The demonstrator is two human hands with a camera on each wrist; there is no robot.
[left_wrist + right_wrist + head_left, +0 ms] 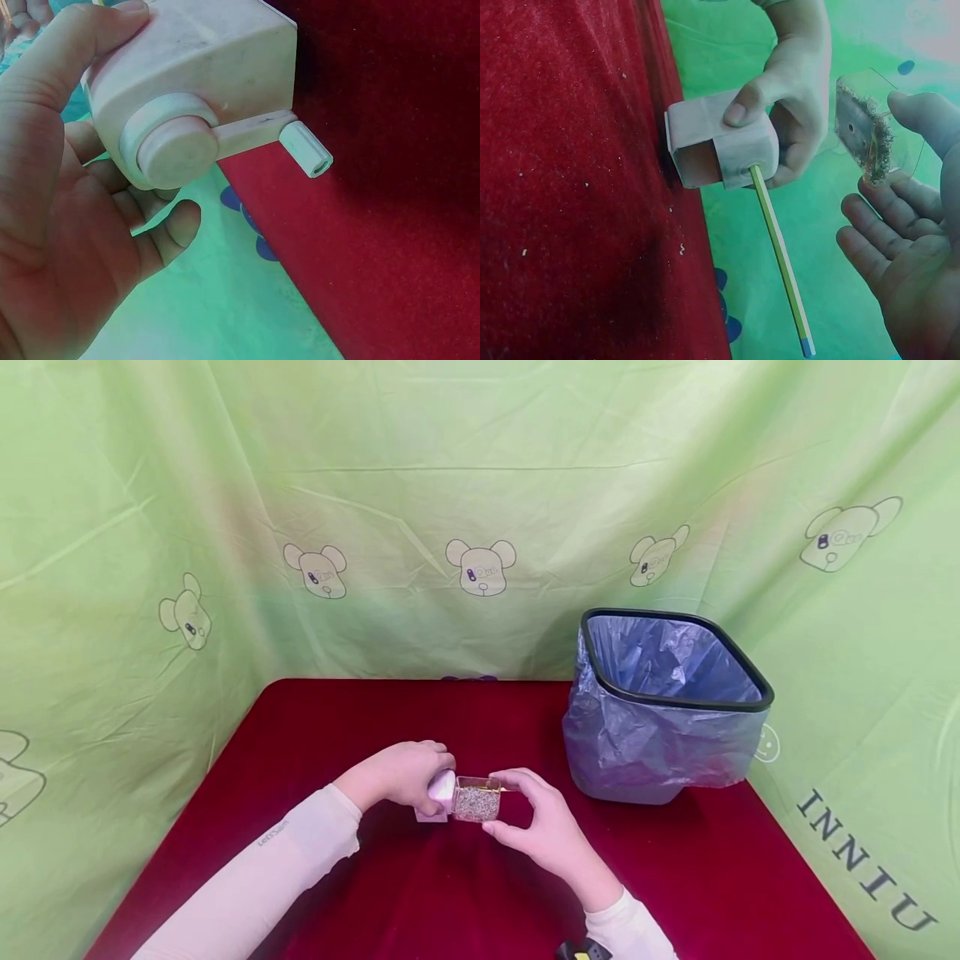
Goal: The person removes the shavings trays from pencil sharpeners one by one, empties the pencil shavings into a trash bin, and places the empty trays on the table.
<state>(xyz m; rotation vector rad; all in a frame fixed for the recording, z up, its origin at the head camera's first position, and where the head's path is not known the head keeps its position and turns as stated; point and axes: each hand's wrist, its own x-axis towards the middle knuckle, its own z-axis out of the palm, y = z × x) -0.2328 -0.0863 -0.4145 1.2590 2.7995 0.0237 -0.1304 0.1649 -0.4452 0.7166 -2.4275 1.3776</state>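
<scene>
My left hand (420, 774) grips a pale pink crank pencil sharpener (210, 52), thumb on one face and fingers behind it. The crank handle (306, 150) sticks out at one end in the left wrist view. From the other end a yellow-green pencil (780, 259) juts out of the hole, and the drawer slot beside it gapes. My right hand (551, 831) pinches the clear shavings drawer (859, 131) between thumb and fingers, apart from the sharpener in the right wrist view. Pencil shavings (477, 802) fill much of the drawer.
A bin (622, 768) with a black rim and a bluish plastic liner stands at the right of the table. Small crumbs dot the red tablecloth (577, 247). A green printed curtain (480, 468) hangs behind and along both sides.
</scene>
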